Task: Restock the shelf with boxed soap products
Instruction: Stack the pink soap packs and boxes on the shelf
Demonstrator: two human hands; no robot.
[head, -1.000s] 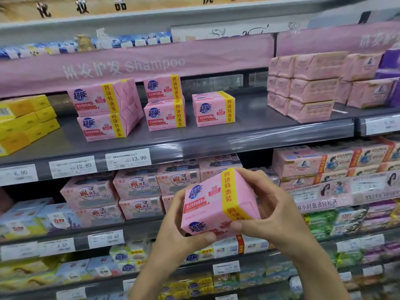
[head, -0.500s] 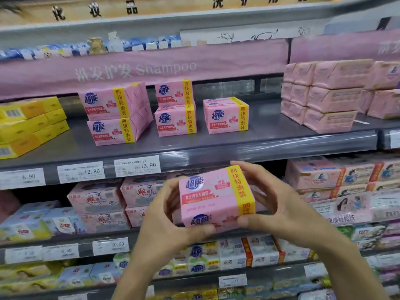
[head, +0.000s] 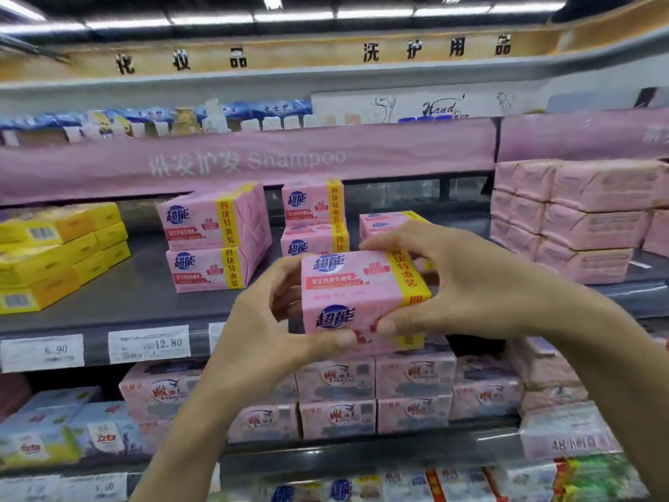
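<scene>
I hold a pink soap pack (head: 358, 291) with a yellow band between both hands, level with the front edge of the grey shelf (head: 119, 302). My left hand (head: 264, 331) grips its left end and underside. My right hand (head: 467, 280) grips its right end and top. On the shelf behind stand matching pink packs: a two-high stack (head: 213, 235) at left, a two-high stack (head: 314, 219) in the middle, and a single pack (head: 392, 221) partly hidden by my right hand.
Yellow soap boxes (head: 54, 255) fill the shelf's left end, and pale pink wrapped packs (head: 579, 219) are stacked at its right. Price tags (head: 150, 344) line the shelf edge. A pink "Shampoo" banner (head: 246, 161) hangs above. Lower shelves hold more soap packs (head: 336, 396).
Both hands have lifted the pink pack from below the shelf edge up to shelf level, turning its printed face more level. The view has tilted upward.
</scene>
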